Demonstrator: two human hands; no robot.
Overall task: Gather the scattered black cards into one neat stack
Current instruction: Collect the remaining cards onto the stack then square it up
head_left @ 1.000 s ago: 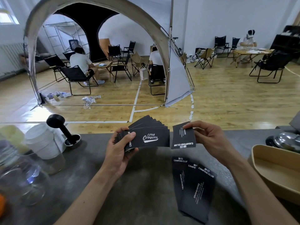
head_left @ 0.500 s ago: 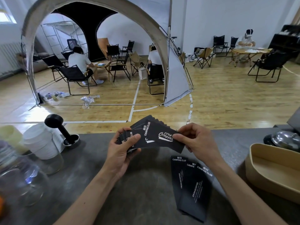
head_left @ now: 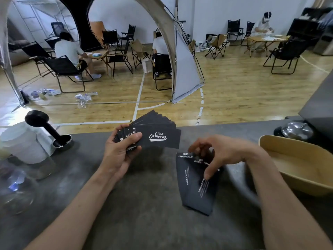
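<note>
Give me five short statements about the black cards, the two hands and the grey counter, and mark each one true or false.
1. The left hand holds a fanned bunch of black cards. True.
2. The top card of that fan reads "Club Camping". True.
3. The right hand holds a single card up beside the fan. False: it reaches down over the black cards lying on the grey counter, with no card lifted.
4. The black cards on the grey counter lie inside the tan oblong tray. False: they lie on the bare counter, left of the tray.
5. All cards are already in one stack. False: several overlapping cards remain on the counter.
</note>
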